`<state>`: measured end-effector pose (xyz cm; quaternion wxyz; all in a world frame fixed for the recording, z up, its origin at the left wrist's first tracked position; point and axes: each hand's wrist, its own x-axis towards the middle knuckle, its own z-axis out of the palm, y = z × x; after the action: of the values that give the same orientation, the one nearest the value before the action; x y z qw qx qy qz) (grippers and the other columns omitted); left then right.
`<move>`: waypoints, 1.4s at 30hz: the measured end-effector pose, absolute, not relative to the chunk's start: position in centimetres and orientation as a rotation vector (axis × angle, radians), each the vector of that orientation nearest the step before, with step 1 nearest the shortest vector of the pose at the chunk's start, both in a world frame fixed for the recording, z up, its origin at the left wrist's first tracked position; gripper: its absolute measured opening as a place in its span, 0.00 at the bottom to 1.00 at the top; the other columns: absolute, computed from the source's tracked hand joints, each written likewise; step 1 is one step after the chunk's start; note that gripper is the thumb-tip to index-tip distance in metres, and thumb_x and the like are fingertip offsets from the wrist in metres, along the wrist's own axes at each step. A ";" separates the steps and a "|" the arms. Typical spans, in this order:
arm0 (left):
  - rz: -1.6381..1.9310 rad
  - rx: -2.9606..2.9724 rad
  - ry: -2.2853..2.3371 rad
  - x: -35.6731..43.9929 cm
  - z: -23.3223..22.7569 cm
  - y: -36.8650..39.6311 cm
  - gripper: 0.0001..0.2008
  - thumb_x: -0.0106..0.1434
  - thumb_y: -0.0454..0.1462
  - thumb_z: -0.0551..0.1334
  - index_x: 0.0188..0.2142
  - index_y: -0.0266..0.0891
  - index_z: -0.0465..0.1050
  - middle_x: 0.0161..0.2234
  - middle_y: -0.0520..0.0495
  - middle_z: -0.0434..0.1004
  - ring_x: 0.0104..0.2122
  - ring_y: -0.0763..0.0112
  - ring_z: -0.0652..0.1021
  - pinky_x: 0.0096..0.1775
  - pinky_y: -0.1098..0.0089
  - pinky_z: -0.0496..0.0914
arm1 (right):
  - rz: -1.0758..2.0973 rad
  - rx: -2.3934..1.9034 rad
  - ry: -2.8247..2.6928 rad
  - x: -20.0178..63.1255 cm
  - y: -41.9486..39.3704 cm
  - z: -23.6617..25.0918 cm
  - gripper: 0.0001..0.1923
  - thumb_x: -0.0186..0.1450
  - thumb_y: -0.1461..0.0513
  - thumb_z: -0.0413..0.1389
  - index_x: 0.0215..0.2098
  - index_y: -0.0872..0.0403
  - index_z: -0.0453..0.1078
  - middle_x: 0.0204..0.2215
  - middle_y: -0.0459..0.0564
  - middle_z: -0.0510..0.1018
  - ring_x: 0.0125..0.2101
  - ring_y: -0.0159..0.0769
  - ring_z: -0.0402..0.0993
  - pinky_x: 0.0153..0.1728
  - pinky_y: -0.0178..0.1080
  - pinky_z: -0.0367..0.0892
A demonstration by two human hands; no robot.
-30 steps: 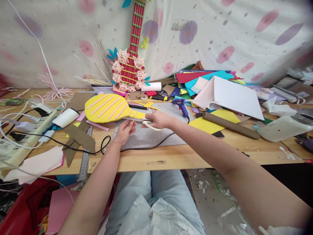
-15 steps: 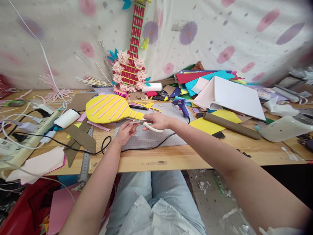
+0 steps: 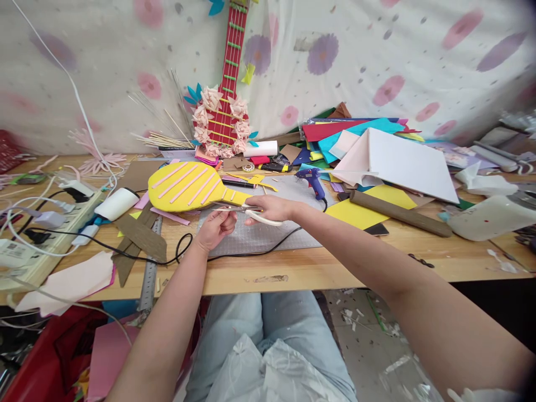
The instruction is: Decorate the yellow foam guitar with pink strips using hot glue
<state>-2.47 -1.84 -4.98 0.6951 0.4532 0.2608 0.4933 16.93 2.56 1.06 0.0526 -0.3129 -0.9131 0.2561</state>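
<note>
Just in front of the yellow paddle cutout (image 3: 188, 186), the right hand (image 3: 270, 207) grips white-handled scissors (image 3: 251, 213) while the left hand (image 3: 216, 226) pinches something small, seemingly mid-trim; the next snip needs steady alignment at the blades.

- A blue glue gun (image 3: 310, 180) lies at twelve o'clock on the grey cutting mat (image 3: 268, 234).
- A red flower-trimmed paper guitar (image 3: 223, 106) leans at eleven.
- A brown cardboard tube (image 3: 400, 213) lies at two.
</note>
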 end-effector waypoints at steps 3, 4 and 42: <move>1.105 1.006 0.581 -2.4 -4.9 -1.9 0.14 0.52 0.44 0.65 0.27 0.32 0.72 0.15 0.59 0.44 0.15 0.84 0.51 0.17 0.80 0.49 | 0.782 -0.941 -2.771 16.9 2.7 1.0 0.23 0.57 0.45 0.51 0.37 0.56 0.63 0.37 0.51 0.71 0.35 0.35 0.65 0.34 0.33 0.57; 1.106 1.005 0.586 -2.3 -4.9 -1.8 0.14 0.52 0.44 0.65 0.27 0.32 0.72 0.15 0.59 0.44 0.15 0.84 0.51 0.17 0.80 0.48 | 0.763 -0.938 -2.778 16.9 2.7 1.0 0.24 0.57 0.44 0.51 0.37 0.56 0.63 0.37 0.51 0.71 0.34 0.35 0.65 0.33 0.33 0.57; 1.459 1.160 0.779 -1.8 -6.6 -0.6 0.13 0.49 0.44 0.67 0.24 0.36 0.68 0.21 0.55 0.60 0.21 0.81 0.60 0.23 0.76 0.57 | 0.281 -1.249 -2.753 16.1 1.5 -0.1 0.27 0.59 0.41 0.45 0.37 0.55 0.65 0.33 0.54 0.75 0.31 0.38 0.69 0.27 0.35 0.51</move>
<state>-1.77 -0.64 -6.59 0.5317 0.4865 0.3267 0.6115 16.13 1.55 -0.10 0.0526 -0.4108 -0.9055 0.0923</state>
